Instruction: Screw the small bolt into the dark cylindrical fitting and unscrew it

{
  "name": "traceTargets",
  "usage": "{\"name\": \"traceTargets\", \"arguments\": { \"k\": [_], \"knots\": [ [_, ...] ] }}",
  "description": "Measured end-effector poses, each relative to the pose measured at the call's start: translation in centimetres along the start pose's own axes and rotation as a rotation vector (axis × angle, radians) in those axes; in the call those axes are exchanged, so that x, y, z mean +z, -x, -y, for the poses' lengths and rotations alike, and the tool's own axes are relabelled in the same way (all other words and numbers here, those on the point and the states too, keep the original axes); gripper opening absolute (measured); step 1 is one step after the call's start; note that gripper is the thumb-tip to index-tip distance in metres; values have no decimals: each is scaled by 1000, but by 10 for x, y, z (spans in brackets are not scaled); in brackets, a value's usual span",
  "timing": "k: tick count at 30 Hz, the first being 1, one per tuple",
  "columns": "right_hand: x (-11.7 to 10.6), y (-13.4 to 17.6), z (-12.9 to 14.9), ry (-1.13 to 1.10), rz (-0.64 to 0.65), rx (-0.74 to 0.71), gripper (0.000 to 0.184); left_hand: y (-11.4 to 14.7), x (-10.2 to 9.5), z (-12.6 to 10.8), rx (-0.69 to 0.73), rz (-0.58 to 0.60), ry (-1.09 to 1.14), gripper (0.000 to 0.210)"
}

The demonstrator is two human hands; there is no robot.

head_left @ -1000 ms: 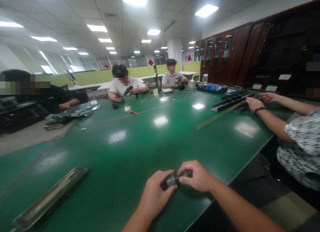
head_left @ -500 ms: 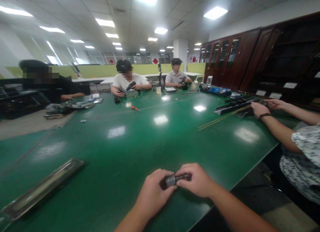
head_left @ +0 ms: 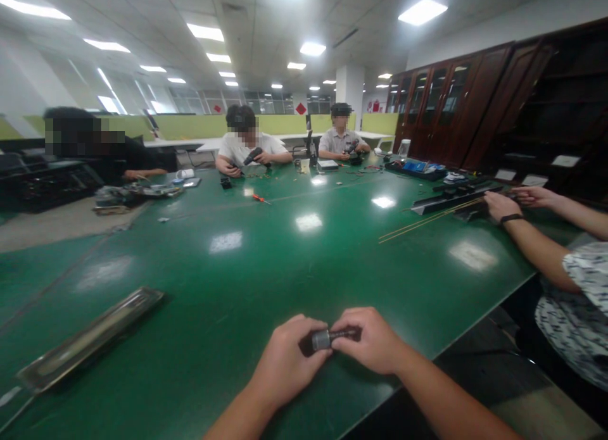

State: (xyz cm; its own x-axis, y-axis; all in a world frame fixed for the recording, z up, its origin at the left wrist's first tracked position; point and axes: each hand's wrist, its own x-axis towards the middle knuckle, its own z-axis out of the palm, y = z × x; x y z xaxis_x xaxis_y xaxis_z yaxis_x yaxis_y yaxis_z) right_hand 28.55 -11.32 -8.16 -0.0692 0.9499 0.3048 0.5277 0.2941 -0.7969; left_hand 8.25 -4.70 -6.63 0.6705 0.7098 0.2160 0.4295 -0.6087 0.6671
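L hand [head_left: 287,359] grips fat grey end of metal part [head_left: 322,340], R hand [head_left: 373,342] pinches its thin dark end; both nr edge of green table [head_left: 256,269]

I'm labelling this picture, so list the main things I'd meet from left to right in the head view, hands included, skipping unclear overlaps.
Long narrow tray-like item, left hand, grey-and-black cylindrical part, right hand, co-worker's dark wristband.
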Motion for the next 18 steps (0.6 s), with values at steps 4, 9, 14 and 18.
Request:
{"name": "traceTargets", "arguments": {
  "k": [4,9,14,18],
  "knots": [
    [-1,0,1,-9,-23,-9,6,0,-2,1,7,-17,-5,20],
    [-2,0,2,-19,-31,-9,7,0,-3,3,22,-17,-10,21],
    [-2,1,2,-15,-31,-11,8,-1,-2,5,50,-17,-17,21],
    [-1,2,1,-19,-41,-7,9,-1,-3,8,53,-31,-17,22]
  ]
}}
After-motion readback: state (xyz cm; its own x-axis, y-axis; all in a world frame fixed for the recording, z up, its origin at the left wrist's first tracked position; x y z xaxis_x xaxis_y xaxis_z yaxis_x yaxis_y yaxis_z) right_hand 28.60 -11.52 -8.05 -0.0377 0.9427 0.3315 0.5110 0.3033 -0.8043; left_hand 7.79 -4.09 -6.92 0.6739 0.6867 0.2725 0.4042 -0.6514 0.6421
